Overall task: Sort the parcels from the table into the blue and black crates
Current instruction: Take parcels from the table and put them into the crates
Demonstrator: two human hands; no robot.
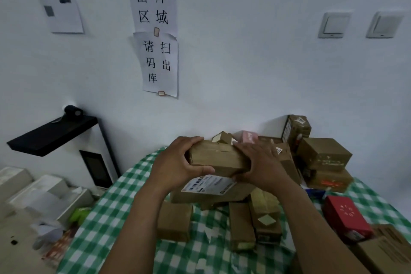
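white wall (244, 62) fills the upper frame, with paper signs (155, 29) taped to it and two light switches (333, 25) at upper right. the counter (124, 207), under a green-and-white check cloth, takes the lower frame. a black slab-topped device (53, 133) stands off its left end. a heap of brown parcels (322, 155) is banked against the wall at back right, some of them tilted. more parcels lie flat across the middle, and a red box (347, 218) sits near the right edge. a wide labelled parcel (211, 187) lies on top of the middle ones. the held parcel (218, 158), a long brown carton, is raised roughly level just above it; cannot tell whether the two touch. the left grip (175, 164) is curled round the carton's left end, fingers over the far top edge, thumb along the near lower edge. the right grip (260, 167) is wrapped round the right end but motion-blurred, so finger placement is unclear. neither crate is in view. risks, as judged: the carton is clamped only at its ends, so if one grip lets go for the carry, the free end could swing down onto the labelled parcel and shove the loose stack beneath. a knock to the tilted heap could slide boxes off the counter. no label shows on the carton's visible faces, so it could go to the wrong crate if moved unread. the carton lies between the two grips, long axis left to right, both ends covered by them, middle bare.
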